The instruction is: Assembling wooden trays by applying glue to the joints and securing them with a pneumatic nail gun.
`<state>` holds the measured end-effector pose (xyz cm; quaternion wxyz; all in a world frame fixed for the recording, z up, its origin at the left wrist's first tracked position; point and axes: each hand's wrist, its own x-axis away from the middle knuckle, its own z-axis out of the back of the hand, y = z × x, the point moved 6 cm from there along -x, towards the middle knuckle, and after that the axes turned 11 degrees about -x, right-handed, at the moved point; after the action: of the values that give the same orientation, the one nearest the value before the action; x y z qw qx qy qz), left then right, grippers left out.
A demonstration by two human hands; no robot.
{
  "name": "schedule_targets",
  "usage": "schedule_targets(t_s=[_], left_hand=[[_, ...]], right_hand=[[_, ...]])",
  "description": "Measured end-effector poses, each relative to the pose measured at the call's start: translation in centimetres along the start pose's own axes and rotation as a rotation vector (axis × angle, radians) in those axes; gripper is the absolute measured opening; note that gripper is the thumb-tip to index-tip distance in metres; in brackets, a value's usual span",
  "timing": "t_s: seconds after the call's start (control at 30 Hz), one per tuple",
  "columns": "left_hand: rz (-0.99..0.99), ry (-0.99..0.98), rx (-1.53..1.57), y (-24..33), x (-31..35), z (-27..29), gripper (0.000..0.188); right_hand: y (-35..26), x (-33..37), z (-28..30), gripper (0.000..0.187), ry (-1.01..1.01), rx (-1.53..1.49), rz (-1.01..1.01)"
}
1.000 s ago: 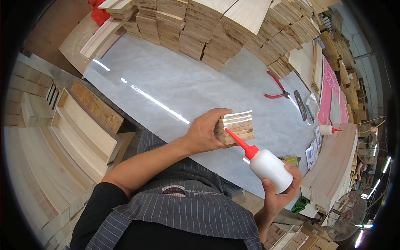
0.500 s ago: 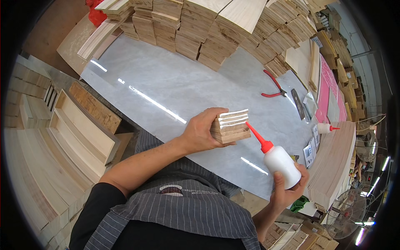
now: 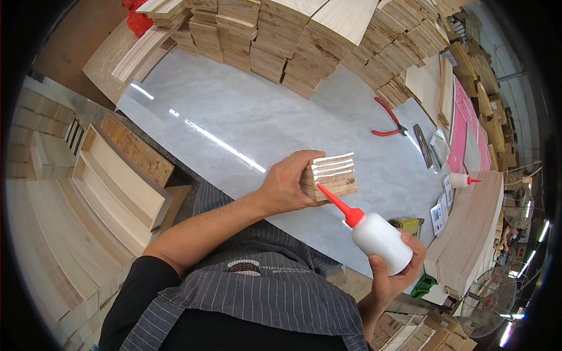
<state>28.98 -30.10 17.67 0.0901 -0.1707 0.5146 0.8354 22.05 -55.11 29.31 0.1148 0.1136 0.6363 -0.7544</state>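
Observation:
My left hand (image 3: 287,182) is closed round a small stack of wooden boards (image 3: 345,188), their ends turned toward my right. White glue lines (image 3: 333,164) run across the upper board ends, while the lower ends are bare wood. My right hand (image 3: 395,272) grips a white glue bottle (image 3: 380,241) by its base, tilted so its red nozzle (image 3: 339,203) points up and left. The nozzle tip is at the left edge of a lower board end, close to my left fingers. Both hands are above the grey tabletop (image 3: 234,105).
Tall stacks of boards (image 3: 263,52) line the table's far side. Red-handled pliers (image 3: 389,120) and a dark flat tool (image 3: 422,145) lie at the right, near a second glue bottle (image 3: 459,180). A tape measure (image 3: 408,224) sits behind my right hand. Wooden drawer boxes (image 3: 117,181) stand at left.
The glue bottle has moved left and slightly down, carrying its nozzle tip from the right end of the board edges to the left. The left hand still holds the stack in nearly the same place.

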Motion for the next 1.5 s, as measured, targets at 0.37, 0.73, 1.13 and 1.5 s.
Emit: schedule_targets(t_s=[0.37,0.73,1.13,1.5], left_hand=[[0.005,-0.019,0.005,0.0,0.0,0.0,0.082],[-0.003,-0.039,0.011,0.0,-0.1,-0.1,0.084],[-0.002,-0.025,-0.005,0.1,-0.1,0.1,0.08],[0.01,-0.035,-0.01,-0.1,0.0,0.0,0.081]], right_hand=[[0.0,0.2,0.7,0.065,0.058,0.042,-0.013],[0.6,0.0,3.4,0.065,0.154,0.112,0.017],[-0.7,0.2,1.1,0.068,0.058,0.009,0.026],[-0.6,0.1,0.7,0.064,0.03,0.057,0.018]])
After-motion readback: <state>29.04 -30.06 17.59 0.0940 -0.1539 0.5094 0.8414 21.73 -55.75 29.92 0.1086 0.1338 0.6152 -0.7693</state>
